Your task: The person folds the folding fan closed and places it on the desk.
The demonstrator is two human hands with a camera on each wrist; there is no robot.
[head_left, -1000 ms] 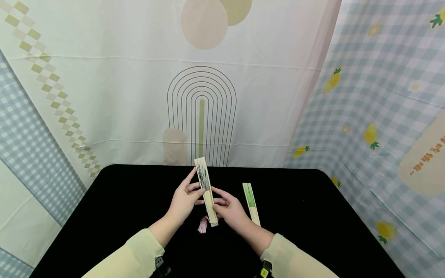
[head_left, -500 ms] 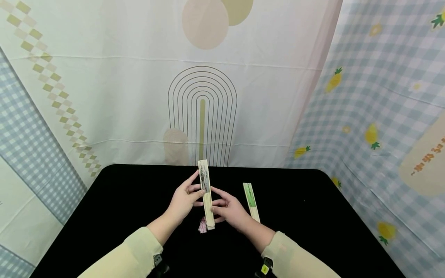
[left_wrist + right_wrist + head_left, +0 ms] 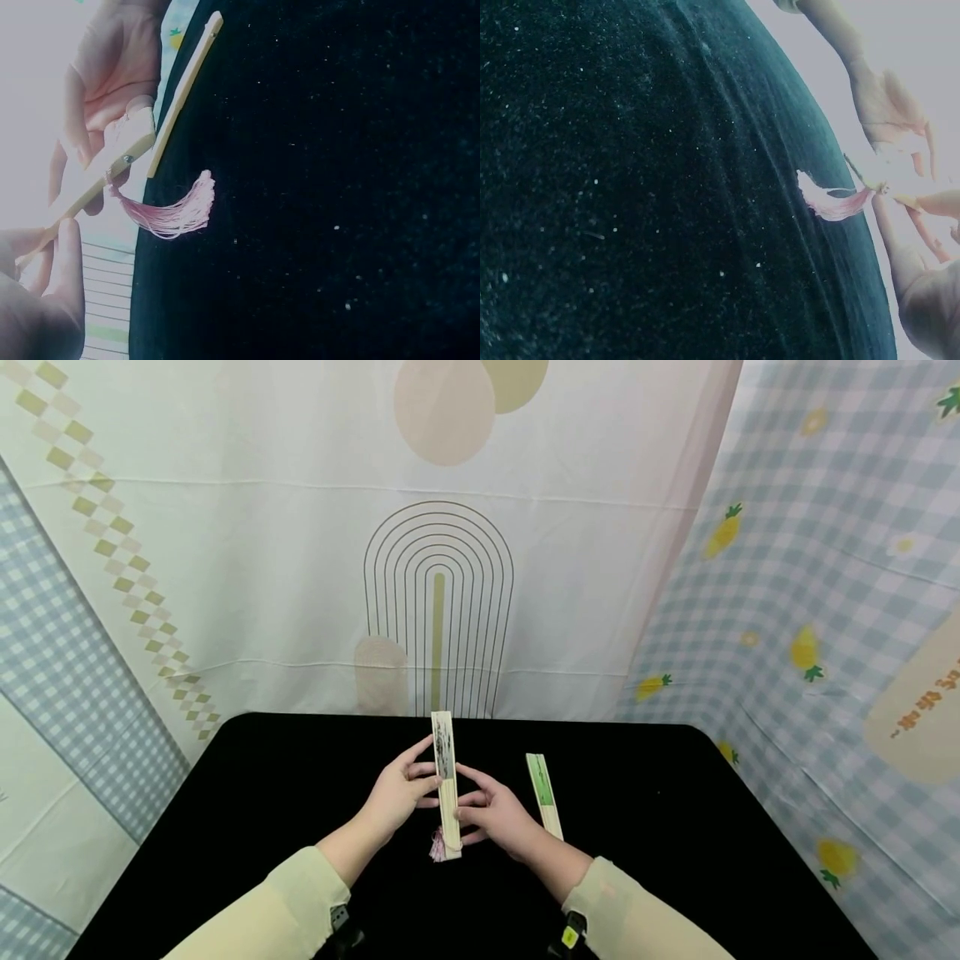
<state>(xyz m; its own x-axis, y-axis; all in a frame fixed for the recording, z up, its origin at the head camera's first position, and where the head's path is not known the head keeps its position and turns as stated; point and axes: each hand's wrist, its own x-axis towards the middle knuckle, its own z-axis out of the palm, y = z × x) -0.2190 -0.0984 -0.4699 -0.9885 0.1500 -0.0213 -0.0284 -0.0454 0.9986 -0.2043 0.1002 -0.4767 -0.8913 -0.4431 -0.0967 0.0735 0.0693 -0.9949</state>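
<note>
A folded hand fan point(image 3: 449, 806) with pale ribs and a grey-black patterned leaf stands nearly upright between both hands in the head view. My left hand point(image 3: 397, 793) pinches its left side around mid-length, thumb on the front and forefinger reaching up along the edge. From the right, my right hand point(image 3: 498, 817) holds the lower half between thumb and fingers. A pink tassel point(image 3: 180, 214) hangs from the riveted lower end, also visible in the right wrist view. Bright glare washes out much of the fan in both wrist views.
Beyond my right hand, a second folded fan point(image 3: 541, 783) with a green leaf lies on the black-covered table point(image 3: 300, 793), its lower end hidden by the right forearm. A white printed curtain point(image 3: 285, 568) hangs behind the table, with a blue checked cloth point(image 3: 795, 552) at the right.
The fan has swung from a leftward lean to nearly upright, its top moving right and slightly down. Both hands keep their hold and have barely shifted.
</note>
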